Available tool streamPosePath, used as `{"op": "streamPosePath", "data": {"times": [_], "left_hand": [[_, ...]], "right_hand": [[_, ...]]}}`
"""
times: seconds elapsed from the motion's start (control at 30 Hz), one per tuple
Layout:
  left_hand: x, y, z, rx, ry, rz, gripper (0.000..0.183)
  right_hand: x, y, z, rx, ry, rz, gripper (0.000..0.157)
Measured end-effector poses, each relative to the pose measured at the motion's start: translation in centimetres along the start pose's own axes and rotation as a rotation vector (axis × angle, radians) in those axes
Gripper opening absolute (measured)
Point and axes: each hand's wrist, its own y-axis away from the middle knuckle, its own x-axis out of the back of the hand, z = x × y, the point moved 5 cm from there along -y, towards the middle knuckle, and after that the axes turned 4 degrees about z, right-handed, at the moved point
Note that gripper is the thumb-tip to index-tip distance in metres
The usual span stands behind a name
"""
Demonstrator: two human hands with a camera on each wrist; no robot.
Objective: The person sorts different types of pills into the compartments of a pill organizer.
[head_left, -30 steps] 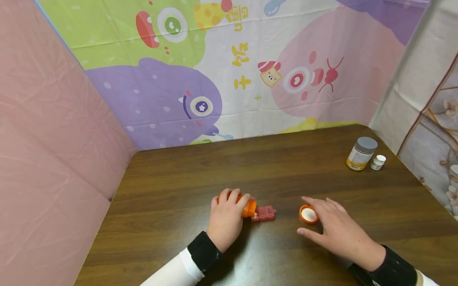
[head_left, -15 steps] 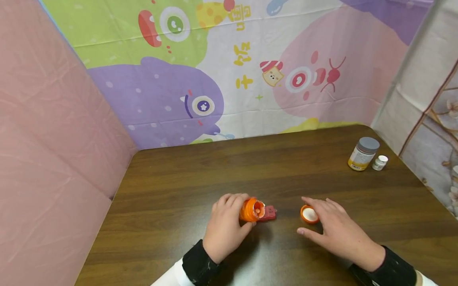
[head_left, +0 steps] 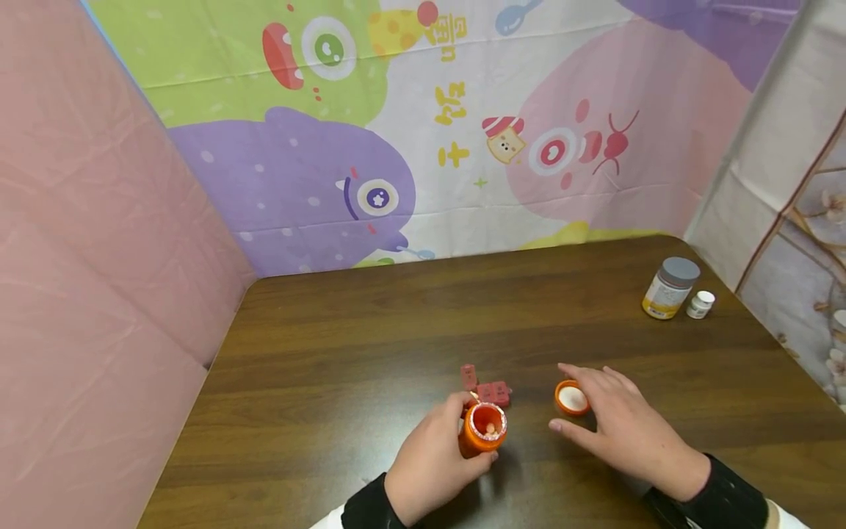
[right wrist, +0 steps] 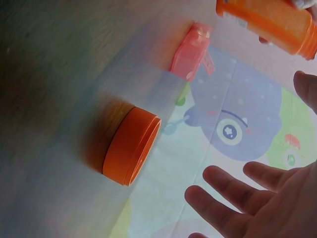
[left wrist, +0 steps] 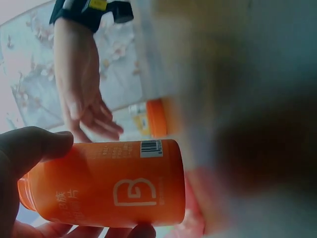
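My left hand [head_left: 429, 463] grips an orange pill bottle [left wrist: 109, 186] around its side, thumb and fingers wrapped on it. Its uncapped mouth faces up toward the head camera, and a few pale tablets show inside. Just beyond the bottle lies a small red pill box [head_left: 496, 393] with one lid [head_left: 468, 376] raised; the bottle and hand partly hide it. To the right, my right hand [head_left: 621, 419] rests with thumb and fingers spread around the orange cap [right wrist: 126, 146], not gripping it. The cap lies upside down, its white inside showing.
At the table's back right corner stand a jar [head_left: 669, 289] with a grey lid and a small white bottle [head_left: 700, 304]. A patterned cloth [head_left: 456, 206] hangs behind the wooden table [head_left: 344, 323], and a pink one [head_left: 99, 294] on the left.
My left hand has turned the bottle from tipped over the pill box to mouth-up and drawn it nearer, uncovering the box and its raised lid. The right hand stays put.
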Motion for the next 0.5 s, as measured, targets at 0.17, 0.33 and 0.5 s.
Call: {"op": "streamPosePath", "data": {"times": [0.17,0.33,0.5], "left_hand": [[-1.3,0.5,0.1,-0.002,0.061,-0.080,0.062],[-2.2,0.7,0.1,0.004,0.126,-0.127,0.058],[-2.4,0.9,0.0,0.005,0.139,-0.134,0.058]], "right_hand": [[0.0,0.0,0.1,0.001,0.013,0.005,0.080],[-0.1,-0.1,0.4,-0.016,0.025,-0.013,0.080],[-0.2,-0.3,0.7,-0.027,0.031,-0.028,0.080]]}}
